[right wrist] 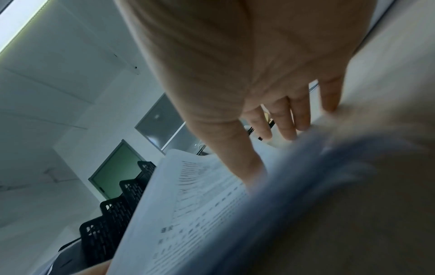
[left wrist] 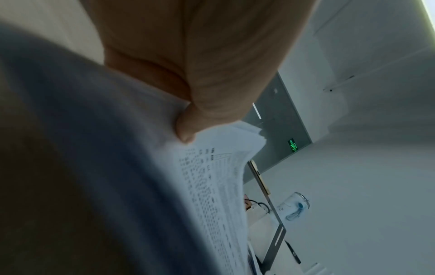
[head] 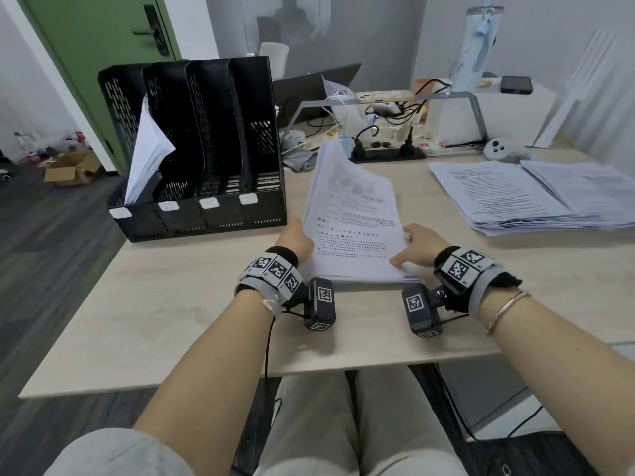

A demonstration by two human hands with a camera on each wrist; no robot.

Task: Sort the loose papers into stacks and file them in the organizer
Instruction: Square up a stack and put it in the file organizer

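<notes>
A thick stack of printed papers [head: 354,228] lies in the middle of the table, its far end curling upward. My left hand [head: 295,235] grips the stack's left edge; in the left wrist view the thumb [left wrist: 188,128] pinches down on the top sheet [left wrist: 212,186], with the fingers hidden beneath. My right hand [head: 417,245] rests on the right edge, its fingers [right wrist: 289,115] straight and spread, and the thumb laid on the printed page [right wrist: 200,204]. The black four-slot organizer [head: 206,214] stands at the far left with a sheaf of papers [head: 147,156] leaning in its leftmost slot.
A second wide pile of papers [head: 532,197] lies on the table [head: 171,304] at the right. Behind are a power strip with cables [head: 388,152], a laptop [head: 309,87], a white controller [head: 498,149] and a tall bottle [head: 477,49]. The organizer [right wrist: 113,214] also shows in the right wrist view.
</notes>
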